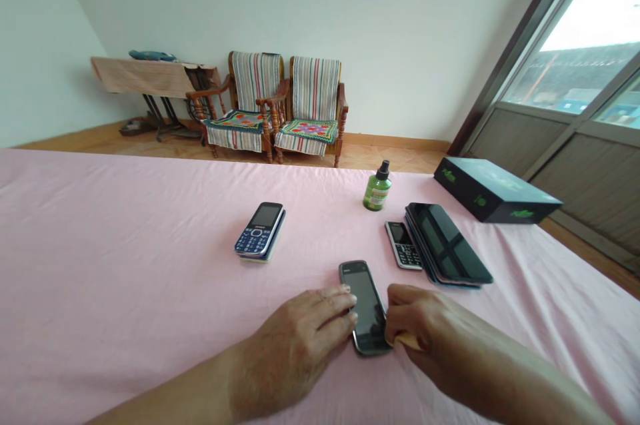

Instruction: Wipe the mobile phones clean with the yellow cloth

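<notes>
On my screen from the head camera, I see the black touchscreen phone (367, 305) lying flat on the pink cloth (125, 245), near the middle of the view, between the two hands. The left hand (295, 345) is open, with its straight fingers (340, 298) touching the left edge of the phone. The right hand (425, 325) is curved at the lower right edge, over a small tan piece (407, 342). I cannot tell what this piece is, or if the hand truly grips it. So the step in hand looks to me like work on this one phone with both hands. To lift it, the hands would need to close on its edges.

Farther, on the left, lies a blue keypad phone (259, 230). On the right are a small black keypad phone (403, 245) and a stack of black tablets (447, 245). Behind them stand a green bottle (377, 190) and a black box (495, 192).
</notes>
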A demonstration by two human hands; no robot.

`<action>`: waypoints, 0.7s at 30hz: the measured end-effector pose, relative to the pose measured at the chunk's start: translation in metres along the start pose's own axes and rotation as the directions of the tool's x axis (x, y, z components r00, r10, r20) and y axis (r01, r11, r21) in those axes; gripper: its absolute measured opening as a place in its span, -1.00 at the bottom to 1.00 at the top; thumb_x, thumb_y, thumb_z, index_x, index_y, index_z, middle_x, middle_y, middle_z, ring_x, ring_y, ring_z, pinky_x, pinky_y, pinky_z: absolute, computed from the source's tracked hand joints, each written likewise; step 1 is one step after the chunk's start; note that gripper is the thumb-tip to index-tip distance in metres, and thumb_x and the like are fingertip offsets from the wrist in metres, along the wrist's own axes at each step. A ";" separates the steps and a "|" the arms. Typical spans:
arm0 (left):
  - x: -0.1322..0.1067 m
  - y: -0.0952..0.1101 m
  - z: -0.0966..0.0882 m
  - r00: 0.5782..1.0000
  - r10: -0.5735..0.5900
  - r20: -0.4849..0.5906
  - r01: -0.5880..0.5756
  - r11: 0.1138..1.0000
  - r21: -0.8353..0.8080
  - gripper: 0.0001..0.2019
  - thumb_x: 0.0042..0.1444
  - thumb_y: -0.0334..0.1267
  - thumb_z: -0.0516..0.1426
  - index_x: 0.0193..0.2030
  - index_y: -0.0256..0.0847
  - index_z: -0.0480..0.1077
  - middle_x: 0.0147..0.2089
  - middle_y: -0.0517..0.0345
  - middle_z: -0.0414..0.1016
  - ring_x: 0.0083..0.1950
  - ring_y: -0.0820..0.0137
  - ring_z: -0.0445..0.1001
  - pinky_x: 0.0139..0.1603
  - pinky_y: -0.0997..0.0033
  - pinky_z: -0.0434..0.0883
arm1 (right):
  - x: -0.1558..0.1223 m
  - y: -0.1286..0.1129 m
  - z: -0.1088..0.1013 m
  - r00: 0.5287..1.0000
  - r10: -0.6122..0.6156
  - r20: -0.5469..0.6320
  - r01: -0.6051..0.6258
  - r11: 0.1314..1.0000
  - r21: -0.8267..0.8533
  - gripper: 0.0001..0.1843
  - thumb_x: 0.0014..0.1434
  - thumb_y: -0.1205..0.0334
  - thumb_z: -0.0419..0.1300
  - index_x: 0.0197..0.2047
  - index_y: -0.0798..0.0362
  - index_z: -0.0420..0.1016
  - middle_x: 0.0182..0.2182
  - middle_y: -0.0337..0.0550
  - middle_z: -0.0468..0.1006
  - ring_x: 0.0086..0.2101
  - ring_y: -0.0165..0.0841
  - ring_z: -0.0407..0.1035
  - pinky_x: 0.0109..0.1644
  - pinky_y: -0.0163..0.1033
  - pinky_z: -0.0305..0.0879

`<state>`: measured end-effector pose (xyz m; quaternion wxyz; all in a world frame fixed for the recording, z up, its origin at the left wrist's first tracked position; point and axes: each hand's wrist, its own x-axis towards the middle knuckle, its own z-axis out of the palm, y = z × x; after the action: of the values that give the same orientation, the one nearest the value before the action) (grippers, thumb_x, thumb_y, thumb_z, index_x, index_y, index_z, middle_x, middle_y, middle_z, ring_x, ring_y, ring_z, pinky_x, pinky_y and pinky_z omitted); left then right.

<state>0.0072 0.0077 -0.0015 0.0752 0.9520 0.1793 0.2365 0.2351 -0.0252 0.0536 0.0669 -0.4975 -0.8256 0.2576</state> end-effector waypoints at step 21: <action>0.005 0.001 -0.002 0.998 0.049 -0.041 -0.049 0.999 -0.013 -0.70 0.35 -0.46 -0.08 0.08 -0.40 0.40 0.13 -0.20 0.49 0.21 0.16 0.42 0.16 0.14 0.48 | 0.044 0.028 0.014 0.927 -0.092 -0.363 0.013 0.977 -0.214 -0.72 0.21 0.58 0.05 -0.41 0.14 0.49 -0.40 -0.19 0.33 -0.38 -0.39 0.30 -0.30 -0.28 0.20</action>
<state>0.0108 0.0086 0.0032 0.0725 0.9505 0.1557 0.2588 0.2298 0.0173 0.0213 0.1762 -0.5190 -0.8335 0.0694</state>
